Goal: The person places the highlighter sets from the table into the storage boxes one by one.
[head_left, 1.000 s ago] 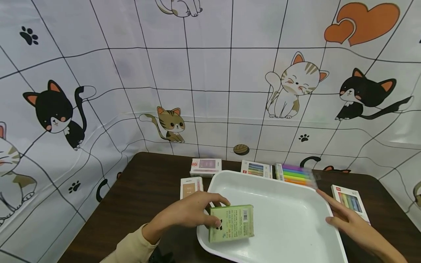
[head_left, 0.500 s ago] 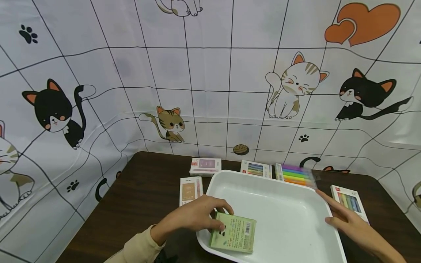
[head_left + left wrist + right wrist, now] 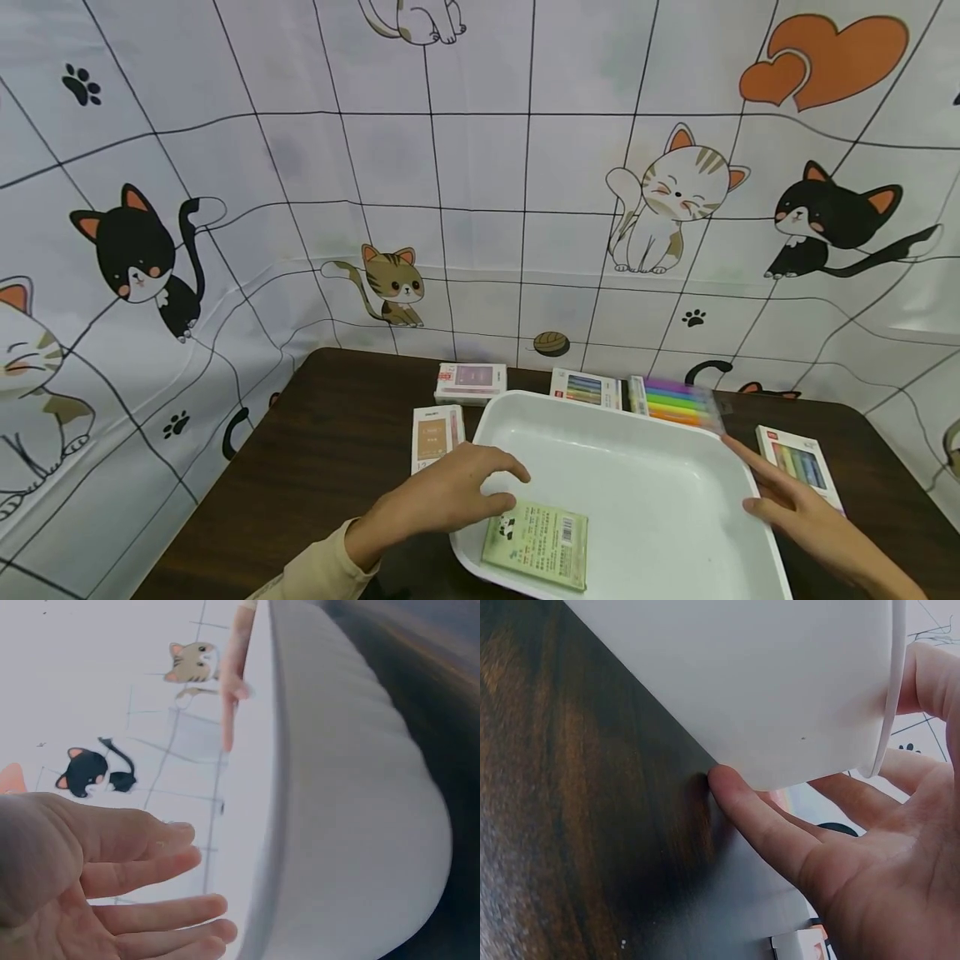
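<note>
A flat pale-green box (image 3: 536,543) with a panda print and a barcode lies in the left part of the white tray (image 3: 637,467). Just above its far left corner is my left hand (image 3: 457,492), thumb and fingers apart. In the left wrist view that hand (image 3: 127,885) holds nothing, beside the tray's wall (image 3: 345,795). At the tray's far right corner my right hand (image 3: 787,504) holds the rim. The right wrist view shows the thumb over the rim and the fingers of the right hand (image 3: 877,855) against the tray's outer wall (image 3: 765,690).
On the dark wooden table (image 3: 300,450), a white box with a brown panel (image 3: 435,437) and one with a purple panel (image 3: 471,382) stand left. Behind the tray are a pencil-print box (image 3: 585,389) and a rainbow-coloured pack (image 3: 678,404). Another box (image 3: 799,465) lies right.
The green box has gone down from a tilted hold to lying in the tray. My left hand has let go of it. The right hand stays on the rim.
</note>
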`<state>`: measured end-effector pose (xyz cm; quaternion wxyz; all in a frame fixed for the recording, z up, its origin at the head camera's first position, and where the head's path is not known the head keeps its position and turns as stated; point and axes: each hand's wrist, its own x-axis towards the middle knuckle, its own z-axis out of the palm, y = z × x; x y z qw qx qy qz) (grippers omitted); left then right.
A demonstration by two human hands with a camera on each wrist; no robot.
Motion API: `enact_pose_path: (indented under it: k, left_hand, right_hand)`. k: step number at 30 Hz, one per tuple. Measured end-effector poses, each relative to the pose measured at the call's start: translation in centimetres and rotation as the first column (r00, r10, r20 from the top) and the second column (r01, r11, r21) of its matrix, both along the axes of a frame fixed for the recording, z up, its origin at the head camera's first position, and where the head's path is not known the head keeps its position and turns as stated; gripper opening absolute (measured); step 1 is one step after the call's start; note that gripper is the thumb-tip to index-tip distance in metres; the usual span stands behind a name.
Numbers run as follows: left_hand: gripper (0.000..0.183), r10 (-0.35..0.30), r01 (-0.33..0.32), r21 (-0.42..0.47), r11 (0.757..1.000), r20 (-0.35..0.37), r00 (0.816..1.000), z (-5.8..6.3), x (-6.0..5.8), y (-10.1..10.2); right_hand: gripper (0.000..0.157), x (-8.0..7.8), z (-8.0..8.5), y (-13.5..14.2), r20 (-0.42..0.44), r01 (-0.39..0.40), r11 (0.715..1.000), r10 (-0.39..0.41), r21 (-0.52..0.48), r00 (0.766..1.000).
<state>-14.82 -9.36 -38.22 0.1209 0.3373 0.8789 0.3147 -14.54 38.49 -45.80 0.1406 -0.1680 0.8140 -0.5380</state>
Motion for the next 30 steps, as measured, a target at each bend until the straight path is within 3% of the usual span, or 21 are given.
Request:
enact_pose_path:
  k: [10, 14, 21, 25, 30]
  left_hand:
    - [0.028, 0.15, -0.148, 0.034, 0.988, -0.049, 0.988, 1.2, -1.2, -2.4]
    - [0.028, 0.166, -0.163, 0.062, 0.985, -0.054, 0.985, 0.9, -2.2, -3.5]
    - [0.03, 0.208, -0.21, 0.088, 0.974, 0.035, 0.978, 0.3, -3.8, -5.1]
    - [0.031, 0.198, -0.2, 0.09, 0.976, 0.026, 0.98, -0.2, -4.6, -6.0]
    - [0.033, 0.247, -0.249, 0.071, 0.966, 0.037, 0.968, -1.0, -5.5, -6.6]
  right_hand:
    - [0.07, 0.0, -0.2, 0.2, 0.004, 0.009, 1.0, -0.009, -0.001, 1.0]
    - [0.07, 0.0, -0.2, 0.2, 0.007, 0.018, 1.0, -0.018, 0.008, 1.0]
    - [0.07, 0.0, -0.3, 0.1, -0.009, 0.017, 1.0, -0.017, 0.007, 1.0]
    - [0.07, 0.2, -0.2, -0.2, -0.003, 0.008, 1.0, -0.008, -0.01, 1.0]
    - [0.07, 0.2, -0.2, -0.2, -0.004, 0.018, 1.0, -0.018, -0.008, 1.0]
